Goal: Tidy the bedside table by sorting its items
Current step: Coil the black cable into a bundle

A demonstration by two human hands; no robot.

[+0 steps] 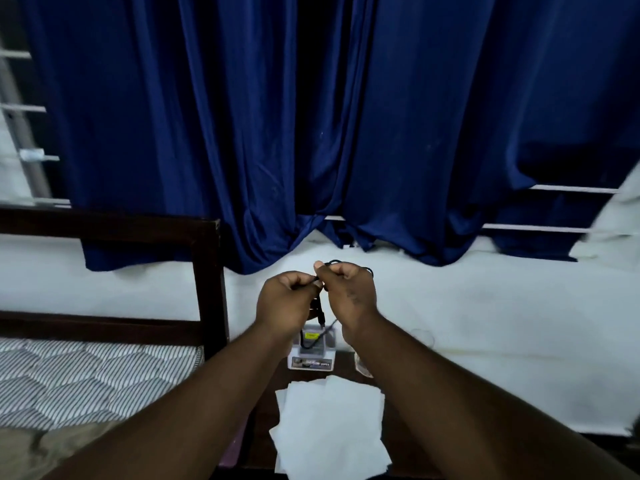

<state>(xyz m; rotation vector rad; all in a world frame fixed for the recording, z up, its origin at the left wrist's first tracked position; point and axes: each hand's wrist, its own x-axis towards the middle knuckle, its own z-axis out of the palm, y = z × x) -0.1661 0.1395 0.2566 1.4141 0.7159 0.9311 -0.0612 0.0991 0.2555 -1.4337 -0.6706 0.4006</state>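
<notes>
- Firm grip on both sides: the left hand (pixel 284 301) has its fingers curled round the black cable (pixel 319 306), and the right hand (pixel 350 292) pinches the same cable just beside it, both raised in front of the white wall.
- Cable loops show above and to the right of the right hand's knuckles; a loose end hangs down between the wrists, over the table (pixel 344 368).
- At far left lies a striped mattress (pixel 86 375), framed by a dark wooden bedstead (pixel 206 271).
- On the table, below the hands, stands a small white box (pixel 311 356) near the wall.
- In front of it, nearer the person, lie loose sheets of white paper (pixel 329 427), overlapping one another.
- Right of the box stands a clear glass (pixel 363 367), partly hidden by the right forearm.
- Blue curtains (pixel 242 133) hang across the back, their hems resting on the ledge above the wall.
</notes>
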